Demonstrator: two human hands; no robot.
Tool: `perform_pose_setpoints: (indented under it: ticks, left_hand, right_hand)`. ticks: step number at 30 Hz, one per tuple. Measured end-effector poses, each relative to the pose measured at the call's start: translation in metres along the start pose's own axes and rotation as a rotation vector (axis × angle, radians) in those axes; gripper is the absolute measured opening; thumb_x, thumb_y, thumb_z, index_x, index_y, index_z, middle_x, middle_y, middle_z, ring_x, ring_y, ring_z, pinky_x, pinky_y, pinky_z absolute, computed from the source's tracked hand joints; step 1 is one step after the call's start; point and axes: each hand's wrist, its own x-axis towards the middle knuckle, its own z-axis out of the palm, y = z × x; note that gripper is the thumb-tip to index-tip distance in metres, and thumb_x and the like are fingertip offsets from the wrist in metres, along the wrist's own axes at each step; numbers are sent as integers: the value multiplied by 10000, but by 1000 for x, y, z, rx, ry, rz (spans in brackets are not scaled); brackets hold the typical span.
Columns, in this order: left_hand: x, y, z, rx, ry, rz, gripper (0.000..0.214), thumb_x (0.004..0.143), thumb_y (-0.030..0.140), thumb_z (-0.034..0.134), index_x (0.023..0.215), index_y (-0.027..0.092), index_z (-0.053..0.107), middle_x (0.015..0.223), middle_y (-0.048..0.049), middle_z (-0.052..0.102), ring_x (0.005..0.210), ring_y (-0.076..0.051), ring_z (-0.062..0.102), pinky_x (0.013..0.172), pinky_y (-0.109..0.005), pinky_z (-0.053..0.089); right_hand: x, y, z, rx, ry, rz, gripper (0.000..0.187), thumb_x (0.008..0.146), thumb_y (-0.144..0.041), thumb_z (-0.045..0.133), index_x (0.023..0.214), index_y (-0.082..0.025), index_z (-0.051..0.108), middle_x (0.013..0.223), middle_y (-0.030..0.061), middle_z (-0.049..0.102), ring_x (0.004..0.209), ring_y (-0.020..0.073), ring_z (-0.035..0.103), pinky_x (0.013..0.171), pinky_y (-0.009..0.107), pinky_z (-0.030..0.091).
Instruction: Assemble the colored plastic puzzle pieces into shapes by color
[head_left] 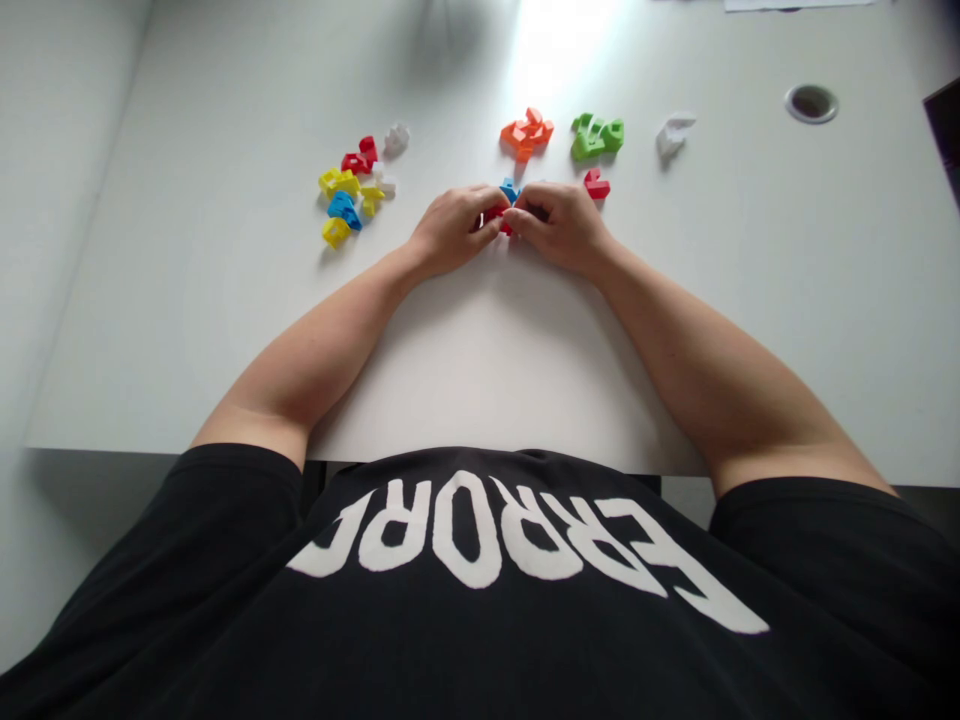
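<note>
**Red Piece Found Between Both Hands, Axis Largely Covered**

We found the red piece (495, 213) near the middle of the white table (465, 370), lying between the fingertips of the two hands. The left hand (456, 228) came in from the left, its thumb and bent fingers closed about the red piece's left side. The right hand (561, 225) met it from the opposite side, thumb and curled forefinger pinched together at its right end. We judged neither hand nearer, since both appeared to be touching it.

What red we could see ran crosswise from one hand to the other, dipping slightly toward the wearer on the right. The fingers covered most of it, so we could not establish its true long axis, which way it pointed, or whether it was a single part.

A blue piece (509, 188) showed just beyond the fingertips; we could not tell whether it touched the red.

We noted a loose red piece (597, 184) just beyond the right hand, orange pieces (527, 135) and green pieces (598, 138) farther out, and a mixed-colour cluster (341, 184) to the left of the left hand.
</note>
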Motion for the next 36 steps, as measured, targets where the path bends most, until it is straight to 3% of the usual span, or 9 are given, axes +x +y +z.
perform_pose_setpoints:
  ticks: [10,36]
  left_hand:
    - [0,-2,1,-16,12,19,231,984,356,596,1074,238,773,1060,-82,774,928,-233,692,837,-370,475]
    - [0,-1,0,-28,9,10,218,983,377,606,1054,249,768,1059,-81,775,930,-234,692,850,-379,492]
  right_hand:
    - [0,-2,-1,4,-5,-3,576,838,-847,688,665,-313,558,550,9,493,726,233,444,693,431,346]
    - [-2,-6,-2,12,-11,48,501,806,-837,706,701,-354,625,532,9,517,788,260,498,711,445,375]
